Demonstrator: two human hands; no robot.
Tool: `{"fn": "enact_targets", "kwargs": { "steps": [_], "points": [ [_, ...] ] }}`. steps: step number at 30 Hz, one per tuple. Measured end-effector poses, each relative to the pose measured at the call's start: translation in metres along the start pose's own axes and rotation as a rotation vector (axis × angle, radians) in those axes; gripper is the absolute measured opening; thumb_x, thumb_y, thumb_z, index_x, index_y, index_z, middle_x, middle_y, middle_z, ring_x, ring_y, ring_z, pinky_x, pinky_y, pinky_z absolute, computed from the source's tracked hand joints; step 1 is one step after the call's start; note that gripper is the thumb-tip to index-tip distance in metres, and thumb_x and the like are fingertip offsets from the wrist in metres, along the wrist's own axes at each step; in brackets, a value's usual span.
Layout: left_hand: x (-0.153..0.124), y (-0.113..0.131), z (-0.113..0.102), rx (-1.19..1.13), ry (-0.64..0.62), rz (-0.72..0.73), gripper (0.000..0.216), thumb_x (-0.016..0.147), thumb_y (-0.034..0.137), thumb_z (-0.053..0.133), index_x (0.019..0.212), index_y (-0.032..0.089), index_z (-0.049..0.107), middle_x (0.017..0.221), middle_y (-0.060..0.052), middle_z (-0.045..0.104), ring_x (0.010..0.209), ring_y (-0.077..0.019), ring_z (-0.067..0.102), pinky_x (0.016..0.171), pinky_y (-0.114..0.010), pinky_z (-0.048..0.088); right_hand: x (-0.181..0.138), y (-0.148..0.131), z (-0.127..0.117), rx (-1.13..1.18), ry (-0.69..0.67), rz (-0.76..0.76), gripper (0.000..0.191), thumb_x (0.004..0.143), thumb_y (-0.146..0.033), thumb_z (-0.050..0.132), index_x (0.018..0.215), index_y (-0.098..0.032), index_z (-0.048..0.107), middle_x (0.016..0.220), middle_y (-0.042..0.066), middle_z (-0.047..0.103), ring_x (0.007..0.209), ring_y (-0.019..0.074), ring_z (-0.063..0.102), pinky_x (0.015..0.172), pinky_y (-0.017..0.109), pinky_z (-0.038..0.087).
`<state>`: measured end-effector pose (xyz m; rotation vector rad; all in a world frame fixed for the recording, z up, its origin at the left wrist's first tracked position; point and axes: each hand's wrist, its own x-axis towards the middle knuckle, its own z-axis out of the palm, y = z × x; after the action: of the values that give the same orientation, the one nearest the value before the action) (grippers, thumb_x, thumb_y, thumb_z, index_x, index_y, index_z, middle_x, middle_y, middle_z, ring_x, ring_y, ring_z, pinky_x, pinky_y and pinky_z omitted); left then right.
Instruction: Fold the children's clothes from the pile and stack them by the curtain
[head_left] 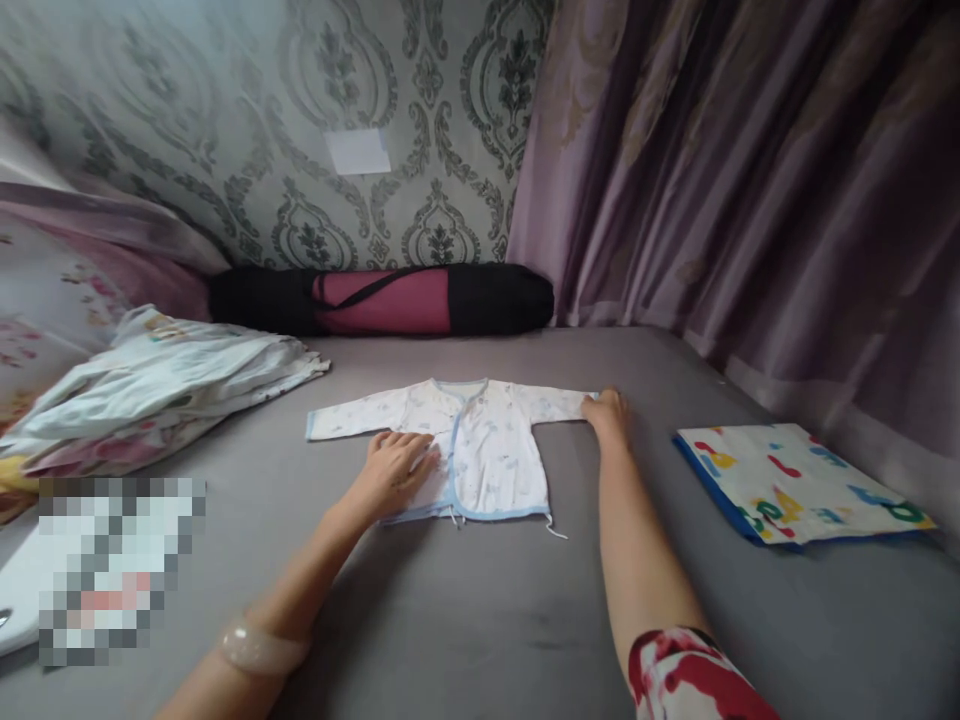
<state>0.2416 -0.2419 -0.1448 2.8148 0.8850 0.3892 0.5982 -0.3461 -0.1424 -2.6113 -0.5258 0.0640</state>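
Left hand point(394, 468): palm down and loosely open, fingers slightly spread, resting on the front panel of the baby shirt, with no grip on it.
Right hand point(609, 408): fingers curled over the cuff of the sleeve on its side; whether they pinch the cloth I cannot tell.
Baby shirt point(499, 455): laid flat between the two hands, white with a faint print and blue trim, neckline beyond the left hand, far sleeve stretched out past that hand to its left.
Ties point(556, 530): thin white strings at the hem, one to the right of the left hand.
Bangle point(262, 648): pale, on the left wrist, behind the hand.
Number-print cloth point(810, 480): folded, blue-edged, right of the right hand and apart from it.
Crumpled clothing point(180, 360): a pale heap beyond the left hand, to its left.
Pixelated item point(120, 570): left of the left hand, unreadable.
Carry bag point(382, 302): long, black and maroon, well beyond both hands.
Bed point(495, 620): grey-covered, under everything.
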Motion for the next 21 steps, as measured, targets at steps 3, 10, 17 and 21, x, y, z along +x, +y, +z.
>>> {"fn": "enact_targets", "kwargs": {
  "steps": [3,10,17,21],
  "points": [
    [0.026,0.009,-0.001,0.007,0.033,0.045,0.031,0.097,0.038,0.039,0.118,0.024,0.057,0.115,-0.010,0.065,0.108,-0.0267,0.057,0.095,-0.046,0.036,0.006,0.003,0.001,0.037,-0.064,0.012,0.039,0.083,-0.025,0.056,0.116,-0.005,0.063,0.116,0.026,0.063,0.114,0.0321,0.059,0.093,0.037,0.046],
    [0.096,0.048,0.019,-0.120,-0.076,0.214,0.035,0.093,0.028,0.045,0.127,0.019,0.049,0.131,-0.013,0.057,0.120,-0.0274,0.053,0.099,-0.046,0.035,0.011,0.006,0.000,0.163,-0.116,0.020,0.023,0.077,-0.023,0.059,0.092,-0.013,0.072,0.101,0.021,0.070,0.106,0.0321,0.063,0.087,0.037,0.048],
    [0.146,0.054,0.049,-0.173,-0.124,0.298,0.035,0.090,0.027,0.045,0.123,0.017,0.050,0.132,-0.014,0.056,0.124,-0.0249,0.050,0.104,-0.042,0.037,0.023,0.002,-0.007,0.486,-0.133,0.051,0.011,0.071,-0.021,0.058,0.072,-0.019,0.069,0.062,0.006,0.068,0.082,0.0250,0.068,0.066,0.029,0.052],
    [0.157,0.053,0.058,-0.204,-0.123,0.294,0.040,0.092,0.034,0.042,0.126,0.012,0.048,0.136,-0.018,0.051,0.129,-0.0246,0.045,0.108,-0.038,0.035,0.020,-0.002,-0.008,0.721,-0.173,0.086,0.012,0.073,-0.021,0.055,0.072,-0.015,0.066,0.052,0.002,0.062,0.060,0.0186,0.065,0.054,0.024,0.051]
  ]
}}
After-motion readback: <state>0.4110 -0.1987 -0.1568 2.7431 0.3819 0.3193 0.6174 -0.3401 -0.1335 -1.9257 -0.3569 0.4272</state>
